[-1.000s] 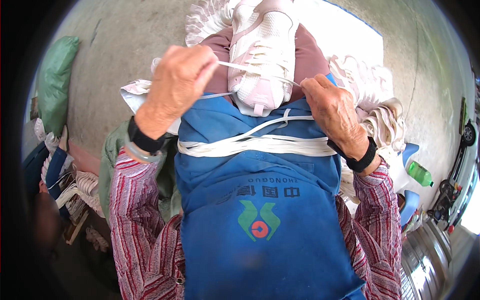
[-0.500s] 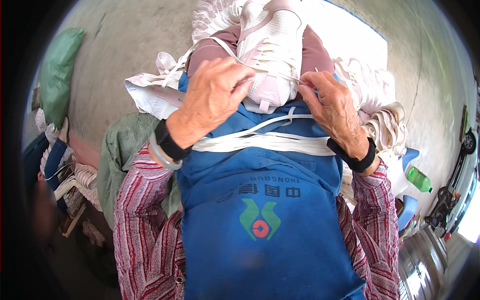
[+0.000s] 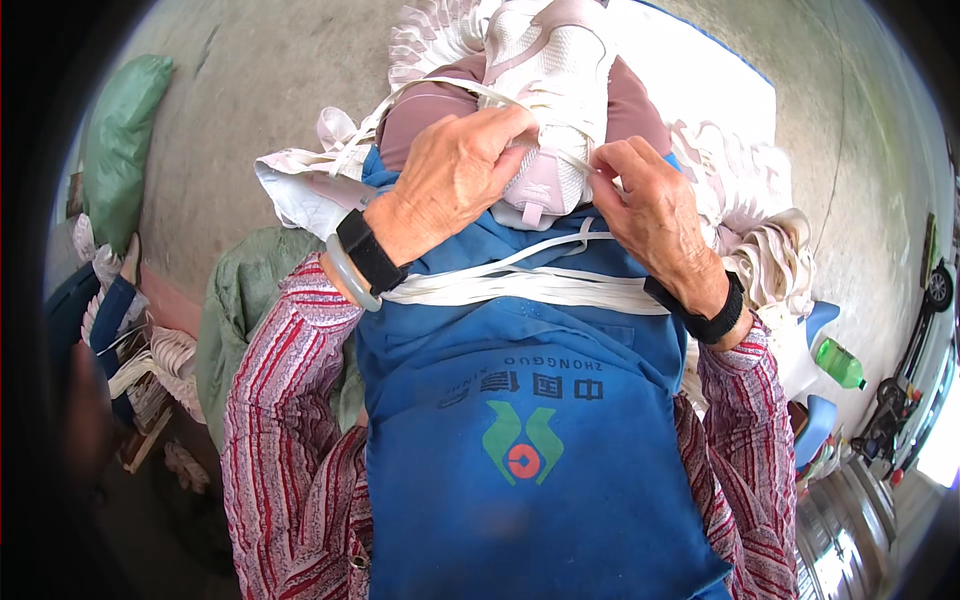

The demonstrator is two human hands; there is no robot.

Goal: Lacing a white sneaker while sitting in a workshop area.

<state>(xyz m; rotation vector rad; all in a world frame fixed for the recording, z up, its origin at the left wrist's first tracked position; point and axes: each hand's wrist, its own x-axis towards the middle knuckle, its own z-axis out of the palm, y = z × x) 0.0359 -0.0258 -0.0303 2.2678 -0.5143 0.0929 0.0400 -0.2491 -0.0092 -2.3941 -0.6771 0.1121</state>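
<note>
Pinching a flat white lace over a mesh shoe, both hands on it.
So the shoe sits in the lap between mauve-trousered knees, all nubbly white mesh with smooth pale pink panels. Left hand has its fingertips pinched on the lace right above the shoe; right hand is clamped on it just beside, thumb against fingers. Below, a bundle of ribbon-like laces stretches across a wrinkled blue cloth apron.
</note>
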